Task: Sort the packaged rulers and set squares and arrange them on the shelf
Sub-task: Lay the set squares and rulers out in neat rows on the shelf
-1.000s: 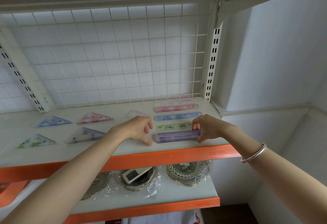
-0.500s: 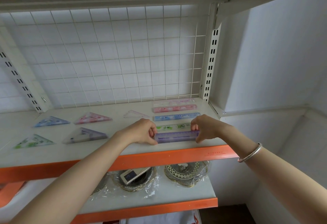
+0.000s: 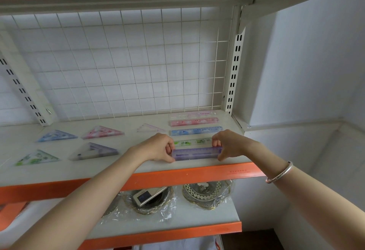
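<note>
The left hand [image 3: 158,148] has closed up. A second ago its fingers were spread beside the purple ruler [image 3: 196,154]; now thumb and curled fingers pinch the ruler's left end. The right hand [image 3: 230,145] keeps its pinch on the right end, thumb at the front edge, fingers over the back. The ruler has hardly shifted, still at the front right of the shelf [image 3: 118,168], running left to right, close to the orange front edge [image 3: 177,177].

Behind it, four more rulers lie in a neat column: the green ruler [image 3: 194,142] just beside the purple one, then the blue ruler [image 3: 196,131], the pink ruler [image 3: 194,121], and a pale ruler [image 3: 193,115] nearest the wire grid [image 3: 118,62]. Both hands cover the ends of the green ruler.

To the left are the set squares, well apart from each other: blue set square [image 3: 56,136], pink set square [image 3: 102,132], clear set square [image 3: 151,128], purple set square [image 3: 94,151], green set square [image 3: 36,157].

A bracelet [image 3: 279,172] circles the right wrist. On the shelf below sit wrapped plates [image 3: 206,194].

The purple ruler looks translucent in a clear sleeve, with darker markings along its length; the print is too blurred to read.
</note>
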`<state>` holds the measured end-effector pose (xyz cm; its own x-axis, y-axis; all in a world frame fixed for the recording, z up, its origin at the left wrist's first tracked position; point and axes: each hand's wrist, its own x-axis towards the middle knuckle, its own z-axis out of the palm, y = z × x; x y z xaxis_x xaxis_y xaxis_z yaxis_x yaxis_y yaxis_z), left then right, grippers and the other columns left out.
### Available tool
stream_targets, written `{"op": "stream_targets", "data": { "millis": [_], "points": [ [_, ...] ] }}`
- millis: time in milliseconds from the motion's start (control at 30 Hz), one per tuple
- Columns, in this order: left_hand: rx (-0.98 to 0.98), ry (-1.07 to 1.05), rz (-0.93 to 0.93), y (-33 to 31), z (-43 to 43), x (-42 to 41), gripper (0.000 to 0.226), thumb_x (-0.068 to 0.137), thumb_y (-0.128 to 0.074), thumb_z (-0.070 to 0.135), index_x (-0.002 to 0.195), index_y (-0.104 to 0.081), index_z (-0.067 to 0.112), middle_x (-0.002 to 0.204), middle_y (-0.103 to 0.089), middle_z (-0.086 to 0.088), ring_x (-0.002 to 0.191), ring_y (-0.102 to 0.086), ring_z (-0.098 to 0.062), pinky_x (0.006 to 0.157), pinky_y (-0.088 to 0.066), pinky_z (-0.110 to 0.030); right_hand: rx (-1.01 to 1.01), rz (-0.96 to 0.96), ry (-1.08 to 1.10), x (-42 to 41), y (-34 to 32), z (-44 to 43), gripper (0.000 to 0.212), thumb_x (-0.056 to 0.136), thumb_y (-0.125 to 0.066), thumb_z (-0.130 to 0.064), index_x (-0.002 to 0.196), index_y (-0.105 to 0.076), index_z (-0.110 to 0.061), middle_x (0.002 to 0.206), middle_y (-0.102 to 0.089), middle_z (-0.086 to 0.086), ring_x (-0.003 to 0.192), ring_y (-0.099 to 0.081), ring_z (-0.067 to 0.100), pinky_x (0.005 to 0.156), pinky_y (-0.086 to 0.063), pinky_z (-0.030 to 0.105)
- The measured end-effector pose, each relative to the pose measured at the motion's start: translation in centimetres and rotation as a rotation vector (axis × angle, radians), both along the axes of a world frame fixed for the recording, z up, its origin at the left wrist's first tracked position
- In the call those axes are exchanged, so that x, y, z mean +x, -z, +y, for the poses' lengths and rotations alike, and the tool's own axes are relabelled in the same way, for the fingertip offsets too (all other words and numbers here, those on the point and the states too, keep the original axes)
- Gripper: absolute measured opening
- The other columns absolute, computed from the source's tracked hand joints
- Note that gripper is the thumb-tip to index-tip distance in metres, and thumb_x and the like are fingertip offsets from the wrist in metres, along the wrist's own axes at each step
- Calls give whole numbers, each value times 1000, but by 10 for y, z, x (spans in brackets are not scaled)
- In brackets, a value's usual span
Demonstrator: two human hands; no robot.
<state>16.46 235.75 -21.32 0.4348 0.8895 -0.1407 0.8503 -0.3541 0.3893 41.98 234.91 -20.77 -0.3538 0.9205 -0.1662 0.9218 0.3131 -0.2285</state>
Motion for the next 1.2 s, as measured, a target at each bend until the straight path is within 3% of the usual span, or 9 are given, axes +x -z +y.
{"op": "stream_targets", "data": {
  "millis": [233, 633, 767, 867, 1033, 1200],
  "points": [
    [-33, 5, -3, -4, 3, -2, 43, 73, -81, 27, 110, -62, 16, 95, -59, 6, 86, -57, -9, 78, -49, -22, 7, 48, -17, 0, 1, -2, 39, 73, -74, -18, 109, -60, -13, 97, -53, -5, 87, -50, 14, 72, -37, 20],
    [8, 22, 9, 1, 4, 4, 41, 72, -80, 26, 108, -65, 14, 96, -60, 4, 84, -56, -8, 76, -47, -19, 31, 60, -34, 1, 3, 0, 40, 72, -74, -20, 110, -61, -14, 99, -54, -5, 88, -50, 12, 74, -38, 19],
    [-7, -7, -41, -10, 6, 5, 45, 72, -79, 44, 107, -61, 22, 95, -60, 10, 90, -59, -10, 85, -52, -30, 95, 193, -9, 5, -5, 2, 37, 75, -73, -33, 108, -62, -19, 103, -58, -5, 92, -53, 11, 81, -43, 23],
    [54, -33, -56, -22, 8, 8, 46, 78, -69, 53, 112, -60, 23, 102, -61, 9, 95, -59, -9, 88, -49, -30, 165, 260, 23, 3, -11, 6, 36, 80, -69, -42, 107, -62, -19, 100, -56, -5, 92, -53, 13, 83, -46, 28],
    [178, -44, -33, -33, 14, 18, 48, 87, -59, 51, 123, -55, 19, 119, -59, 4, 104, -54, -13, 90, -45, -31, 209, 266, 82, 0, -20, 12, 35, 86, -62, -42, 111, -61, -17, 107, -60, 0, 97, -56, 20, 89, -47, 39],
    [247, -69, -30, -38, 17, 27, 49, 88, -58, 51, 124, -52, 19, 125, -56, 1, 113, -52, -16, 94, -44, -34, 235, 264, 85, -1, -31, 17, 36, 87, -63, -36, 116, -60, -15, 113, -60, 2, 100, -56, 19, 91, -46, 35]
  ]
}}
